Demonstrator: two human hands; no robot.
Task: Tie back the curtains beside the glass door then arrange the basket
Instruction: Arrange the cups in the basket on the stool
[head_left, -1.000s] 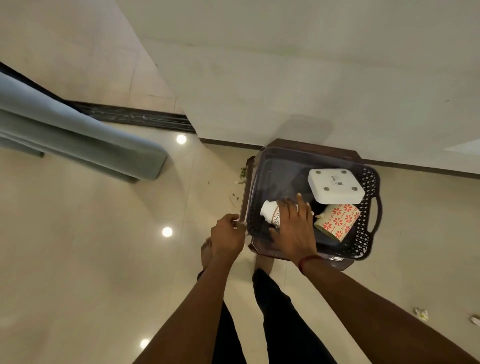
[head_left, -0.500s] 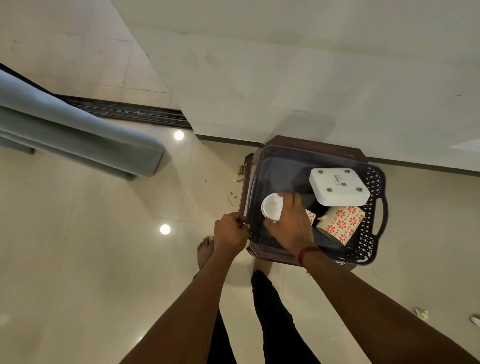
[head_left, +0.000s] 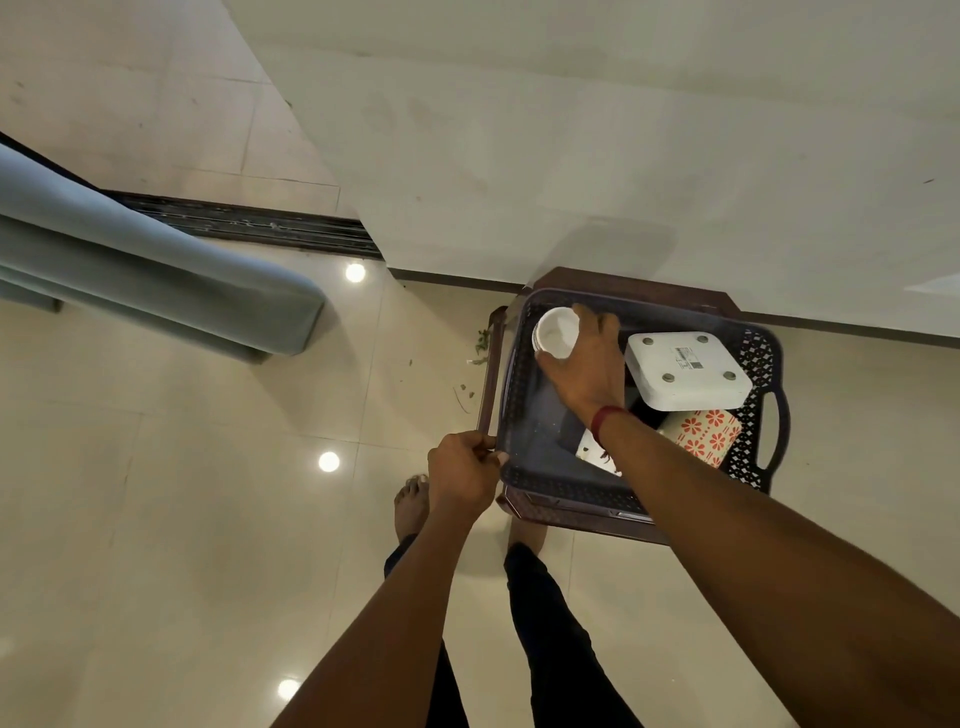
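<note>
A dark perforated plastic basket (head_left: 758, 457) sits on a brown stool (head_left: 639, 283) against the wall. My right hand (head_left: 587, 369) reaches into the basket and grips a white paper cup (head_left: 557, 332), upright with its mouth facing up, at the basket's far left corner. My left hand (head_left: 462, 470) grips the basket's near left rim. Inside the basket lie a white square box (head_left: 685, 371) and a cream cup with red flowers (head_left: 704, 434) on its side. A grey-blue curtain (head_left: 130, 270) hangs at the left by the door track (head_left: 249, 226).
A white wall (head_left: 571, 130) stands right behind the stool. Glossy beige floor tiles (head_left: 182, 493) spread to the left and front. Small green scraps (head_left: 480, 343) lie on the floor left of the stool. My bare feet stand just before the stool.
My right hand has turned the white cup upright and carried it from the basket's near side to its far left corner. My left hand has stayed on the basket's rim.
</note>
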